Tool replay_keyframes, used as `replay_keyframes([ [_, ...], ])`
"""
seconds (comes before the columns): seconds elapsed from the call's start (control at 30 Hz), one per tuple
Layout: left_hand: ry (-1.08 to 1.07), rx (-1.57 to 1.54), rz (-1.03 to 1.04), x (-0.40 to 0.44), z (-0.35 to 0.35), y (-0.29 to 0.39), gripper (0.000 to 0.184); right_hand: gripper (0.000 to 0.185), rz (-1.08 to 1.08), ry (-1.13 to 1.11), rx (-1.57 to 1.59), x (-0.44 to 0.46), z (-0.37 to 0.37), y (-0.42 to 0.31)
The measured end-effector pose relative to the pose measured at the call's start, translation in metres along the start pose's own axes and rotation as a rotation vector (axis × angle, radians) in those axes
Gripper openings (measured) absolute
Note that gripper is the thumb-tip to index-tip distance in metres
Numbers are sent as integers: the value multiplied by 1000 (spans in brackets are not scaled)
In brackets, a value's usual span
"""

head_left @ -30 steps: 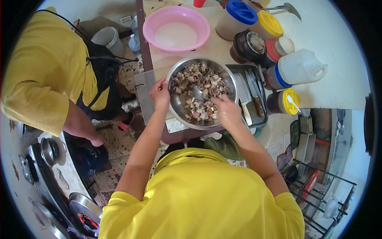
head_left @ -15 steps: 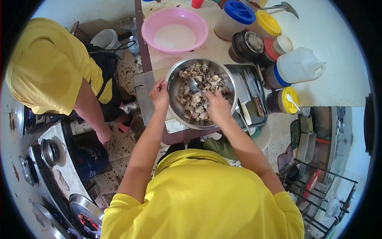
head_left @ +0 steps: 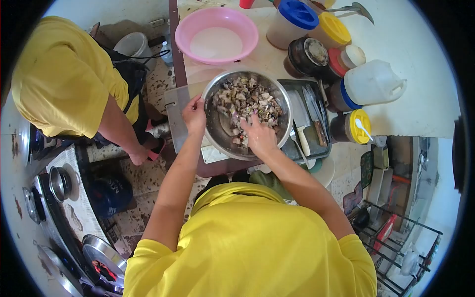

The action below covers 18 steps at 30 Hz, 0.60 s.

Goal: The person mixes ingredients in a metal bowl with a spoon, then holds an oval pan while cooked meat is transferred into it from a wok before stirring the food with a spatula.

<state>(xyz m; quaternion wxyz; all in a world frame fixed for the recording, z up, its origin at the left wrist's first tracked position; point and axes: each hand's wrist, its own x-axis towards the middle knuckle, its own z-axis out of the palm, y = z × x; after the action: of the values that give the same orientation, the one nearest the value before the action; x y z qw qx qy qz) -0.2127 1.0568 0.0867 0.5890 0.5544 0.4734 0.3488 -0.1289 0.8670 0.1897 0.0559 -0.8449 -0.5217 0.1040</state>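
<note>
A steel bowl (head_left: 215,136) of chopped, mixed food pieces (head_left: 247,99) stands at the table's front edge. My left hand (head_left: 194,116) is closed on the bowl's left rim, thumb and fingers on either side of it. My right hand (head_left: 260,137) reaches over the bowl's front right part, its fingertips down at the food. The spoon seen in it earlier cannot be made out now; fingers and food hide or blur it. To the bowl's right, a dark tray (head_left: 324,150) bears knives (head_left: 315,111) and a fork (head_left: 299,143).
Behind the bowl sits a pink basin (head_left: 216,42) of whitish contents. Lidded containers (head_left: 292,24), a dark pot (head_left: 307,57) and a plastic jug (head_left: 373,81) line the right side. A co-worker (head_left: 74,79) in yellow bends at the left, beside a counter with pans.
My right hand has moved left and down over the bowl, and the spoon has dropped from sight. The food has shifted. The bowl and my left hand have moved slightly left; the co-worker has bent lower.
</note>
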Motion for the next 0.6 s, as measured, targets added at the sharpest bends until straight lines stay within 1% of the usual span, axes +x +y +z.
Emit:
replay_keyframes([
  [0.1, 26, -54, 27, -1, 2, 0, 21, 38, 69, 90, 26, -3, -6, 17],
  [0.13, 20, -59, 23, -1, 2, 1, 21, 45, 141, 58, 117, -9, -18, 20],
  [0.23, 11, -74, 16, 0, 1, -1, 21, 43, 240, 59, 128, -28, -27, 44],
  [0.33, 11, -54, 16, -2, 2, 4, 21, 36, 220, 151, 216, -51, -47, 58],
  [0.43, 27, -3, -8, -8, 0, 18, 21, 31, 330, 137, 216, -66, -70, 58],
  [0.47, 23, -18, -21, -10, 1, 21, 21, 30, 386, 83, 212, -66, -69, 60],
  [0.6, 1, -121, 2, -5, 2, 7, 21, 28, 276, -13, 274, -38, -11, 62],
])
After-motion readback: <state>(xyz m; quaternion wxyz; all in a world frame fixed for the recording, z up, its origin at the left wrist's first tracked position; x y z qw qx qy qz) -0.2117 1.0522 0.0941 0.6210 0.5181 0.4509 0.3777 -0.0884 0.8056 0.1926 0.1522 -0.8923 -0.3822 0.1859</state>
